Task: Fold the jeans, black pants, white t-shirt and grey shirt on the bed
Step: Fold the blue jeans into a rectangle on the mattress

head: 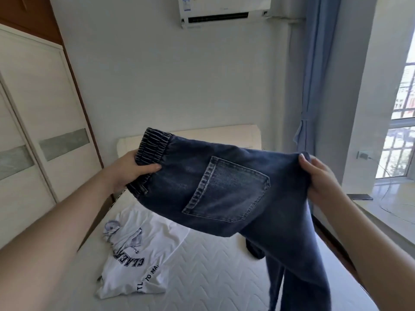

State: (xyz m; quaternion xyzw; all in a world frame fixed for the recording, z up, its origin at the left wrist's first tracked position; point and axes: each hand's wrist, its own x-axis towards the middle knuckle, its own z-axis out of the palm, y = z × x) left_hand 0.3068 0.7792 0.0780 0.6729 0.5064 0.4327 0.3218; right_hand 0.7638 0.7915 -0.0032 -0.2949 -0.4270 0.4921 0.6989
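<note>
1. Jeans [235, 189] held up in the air above the bed [213, 265], back pocket facing the camera, elastic waistband at the left.
2. Left hand [128, 171]: fingers curled round the waistband, thumb across the denim just below the elastic. Firm grip.
3. Right hand [318, 178]: fingers closed on the opposite upper edge of the jeans, fabric bunched in the grasp.
4. Legs of the jeans hang down to the lower right; one cuff trails just over the mattress. Contact with it cannot be told.
5. White t-shirt [139, 254] lies crumpled on the bed, left of the jeans, dark lettering visible, unfolded.
6. Surroundings: wardrobe [33, 108] at left, air conditioner [224, 10] on the wall, blue curtain [314, 75] beside the window [402, 120] at right.
</note>
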